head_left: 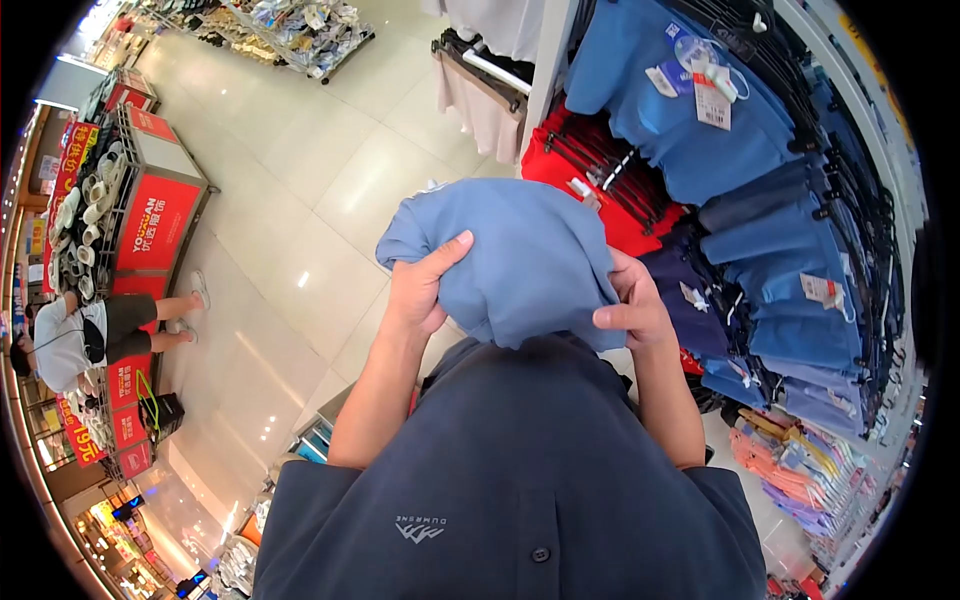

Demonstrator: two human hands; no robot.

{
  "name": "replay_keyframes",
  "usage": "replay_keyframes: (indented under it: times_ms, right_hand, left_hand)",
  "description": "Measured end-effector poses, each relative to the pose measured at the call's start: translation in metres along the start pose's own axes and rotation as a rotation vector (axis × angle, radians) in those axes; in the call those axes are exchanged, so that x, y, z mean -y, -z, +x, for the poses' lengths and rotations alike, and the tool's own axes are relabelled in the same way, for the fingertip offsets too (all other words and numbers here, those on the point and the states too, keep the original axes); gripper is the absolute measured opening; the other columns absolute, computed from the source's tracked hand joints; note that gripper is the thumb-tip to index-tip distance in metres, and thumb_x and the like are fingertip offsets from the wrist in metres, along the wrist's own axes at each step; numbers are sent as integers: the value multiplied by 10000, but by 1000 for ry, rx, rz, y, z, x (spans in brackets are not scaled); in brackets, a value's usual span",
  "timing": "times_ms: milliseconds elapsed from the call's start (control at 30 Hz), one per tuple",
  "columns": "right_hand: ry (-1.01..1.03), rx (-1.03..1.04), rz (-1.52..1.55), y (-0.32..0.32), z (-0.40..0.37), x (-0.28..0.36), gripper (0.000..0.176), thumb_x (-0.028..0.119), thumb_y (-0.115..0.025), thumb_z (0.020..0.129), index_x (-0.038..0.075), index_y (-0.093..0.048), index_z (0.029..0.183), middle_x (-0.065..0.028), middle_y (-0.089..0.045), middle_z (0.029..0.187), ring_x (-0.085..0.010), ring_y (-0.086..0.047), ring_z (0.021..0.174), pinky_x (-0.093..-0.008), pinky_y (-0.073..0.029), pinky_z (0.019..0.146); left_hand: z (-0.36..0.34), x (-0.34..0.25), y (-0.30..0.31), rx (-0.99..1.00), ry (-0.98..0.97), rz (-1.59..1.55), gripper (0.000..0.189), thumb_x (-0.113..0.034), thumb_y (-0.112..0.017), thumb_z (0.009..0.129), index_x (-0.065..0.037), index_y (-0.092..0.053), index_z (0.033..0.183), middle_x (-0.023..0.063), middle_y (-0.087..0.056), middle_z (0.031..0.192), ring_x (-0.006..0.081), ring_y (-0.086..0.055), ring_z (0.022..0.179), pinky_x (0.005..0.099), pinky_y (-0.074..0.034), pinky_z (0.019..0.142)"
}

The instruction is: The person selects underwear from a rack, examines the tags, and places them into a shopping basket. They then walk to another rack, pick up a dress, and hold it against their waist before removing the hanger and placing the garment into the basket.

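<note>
A folded blue garment [520,255] is held up in front of my chest, between both hands. My left hand [422,285] grips its left side, the thumb lying on top and the fingers hidden beneath. At the right edge, my right hand [637,300] has its thumb and fingers closed on the cloth. The folds hide what kind of garment it is. Close by on the right hang blue garments [690,120] with price tags [712,103], and red garments [615,190] on black hangers.
Racks of clothes line the right side, with pink and orange garments [785,465] lower down. Shoe displays with red panels [155,222] stand at left, where another person [75,340] is beside them. Pale tiled floor [290,170] lies between. Another rack [310,35] stands at the top.
</note>
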State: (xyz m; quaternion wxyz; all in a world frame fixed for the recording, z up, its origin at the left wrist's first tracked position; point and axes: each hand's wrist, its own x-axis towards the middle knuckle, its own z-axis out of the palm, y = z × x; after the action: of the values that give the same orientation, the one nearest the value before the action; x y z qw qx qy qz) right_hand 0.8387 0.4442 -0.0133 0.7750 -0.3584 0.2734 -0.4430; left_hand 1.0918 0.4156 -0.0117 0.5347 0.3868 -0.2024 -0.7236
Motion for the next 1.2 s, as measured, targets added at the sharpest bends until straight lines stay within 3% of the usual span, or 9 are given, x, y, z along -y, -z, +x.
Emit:
replay_keyframes:
  times_ms: [267,467,667,800,900,1033,1067,1100,1200]
  right_hand:
    - [40,137,-17,24,43,36,960,0,-760,587,-48,-289,1422,-123,-471,1352,-198,-486,1227,-320,-352,1036]
    - [44,137,-35,44,64,48,804,-94,-685,658,-48,-352,1389,-121,-551,1250,-185,-522,1178,-306,-387,993]
    - [23,9,-134,78,66,47,418,-59,-624,759,-47,-586,1175,-55,-649,1003,-110,-619,842,-235,-484,736]
    - [-100,-202,-781,87,76,43,356,13,-638,811,-19,-595,1162,-68,-658,950,-102,-622,801,-233,-492,703]
    - [93,-312,-525,63,89,39,529,180,-697,854,-20,-481,1293,-101,-604,1143,-176,-565,1084,-321,-452,924]
    - [197,-280,-301,9,114,20,626,138,-732,814,-2,-426,1342,-78,-565,1223,-163,-537,1116,-343,-426,957]
    - [200,-331,-376,-1,119,16,500,106,-709,821,-5,-507,1266,-63,-607,1150,-144,-565,1065,-308,-451,912]
    - [221,-369,-309,-3,123,9,419,80,-683,835,-6,-543,1221,-60,-630,1102,-143,-588,1026,-310,-464,900]
    - [283,-507,-176,-20,133,-7,292,34,-637,859,-7,-600,1146,-61,-664,1035,-146,-625,965,-313,-489,877]
  left_hand:
    - [54,-23,-19,-46,-75,-19,422,-19,-640,853,29,-491,1245,149,-603,1158,243,-613,1041,369,-518,898]
    - [80,-26,-22,-65,-73,16,420,-30,-634,864,27,-486,1253,153,-595,1171,243,-609,1052,369,-518,902]
    - [105,-29,-14,59,45,-240,430,-145,-619,911,14,-476,1284,127,-572,1237,225,-572,1120,367,-479,958]
    - [103,-35,-27,24,-90,94,436,-220,-605,930,2,-482,1285,116,-560,1265,227,-559,1139,363,-463,964]
    - [98,-39,-29,178,-132,651,421,-240,-569,951,-3,-478,1288,118,-559,1270,236,-547,1155,373,-447,967]
    - [108,-47,-37,651,-284,1315,566,-236,-680,853,-18,-452,1324,156,-545,1274,292,-531,1175,388,-416,992]
    - [110,-50,-38,789,-359,1540,637,-230,-727,805,-23,-444,1337,170,-523,1296,310,-525,1181,391,-411,997]
    - [116,-49,-35,801,-575,1285,745,-226,-783,722,-32,-430,1349,184,-459,1359,346,-519,1180,404,-429,977]
    - [125,-79,-16,955,-624,1076,669,-193,-772,733,-1,-475,1302,197,-437,1378,351,-518,1183,398,-426,974]
